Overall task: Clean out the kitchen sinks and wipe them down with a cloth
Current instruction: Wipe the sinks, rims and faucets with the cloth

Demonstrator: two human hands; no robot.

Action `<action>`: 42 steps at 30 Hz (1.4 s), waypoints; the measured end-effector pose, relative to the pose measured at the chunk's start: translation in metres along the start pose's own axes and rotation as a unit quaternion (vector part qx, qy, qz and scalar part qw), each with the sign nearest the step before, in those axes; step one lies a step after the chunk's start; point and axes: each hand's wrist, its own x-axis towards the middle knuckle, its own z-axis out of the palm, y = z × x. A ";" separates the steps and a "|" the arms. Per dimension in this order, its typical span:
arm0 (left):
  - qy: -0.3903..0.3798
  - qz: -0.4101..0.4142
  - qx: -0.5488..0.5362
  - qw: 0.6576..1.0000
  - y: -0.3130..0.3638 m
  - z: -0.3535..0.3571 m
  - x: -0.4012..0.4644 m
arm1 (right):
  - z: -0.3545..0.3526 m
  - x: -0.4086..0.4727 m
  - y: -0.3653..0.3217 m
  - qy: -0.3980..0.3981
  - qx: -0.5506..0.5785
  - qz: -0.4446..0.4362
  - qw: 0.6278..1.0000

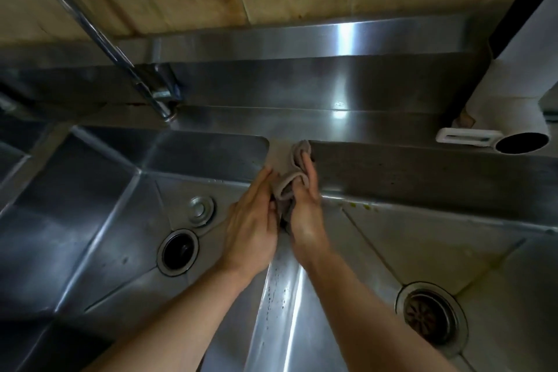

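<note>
- A grey cloth (292,174) is gripped by the curled fingers of the right hand (305,208) on the divider (280,290) between two steel sinks
- The cloth is touched by the straight-fingered left hand (250,220)

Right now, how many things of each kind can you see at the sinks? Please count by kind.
Sink basins: 2 (left, right)
Drain openings: 2 (left, right)
Loose drain stopper: 1
Faucet: 1
Grey cloth: 1
Hands: 2 (left, right)
Total: 9
</note>
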 end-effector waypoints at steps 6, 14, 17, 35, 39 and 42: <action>0.001 0.014 0.026 1.000 -0.001 0.001 -0.001 | -0.037 0.028 0.056 0.040 -0.016 0.102 0.994; -0.002 0.007 0.033 0.999 -0.004 0.002 0.001 | -0.055 0.049 0.079 0.108 0.091 0.214 0.967; -0.002 0.005 0.035 0.999 -0.004 0.001 0.000 | -0.053 0.038 0.059 0.074 0.065 0.235 0.967; 0.004 0.007 0.037 0.999 -0.003 -0.001 0.001 | -0.077 0.008 0.087 0.079 -0.161 0.227 0.957; 0.013 -0.001 0.053 0.999 -0.003 -0.002 0.001 | -0.063 -0.006 0.055 0.045 -0.090 0.263 0.960; 0.009 -0.004 0.053 0.999 0.002 -0.003 0.002 | -0.041 -0.044 0.017 -0.039 -0.092 0.215 0.972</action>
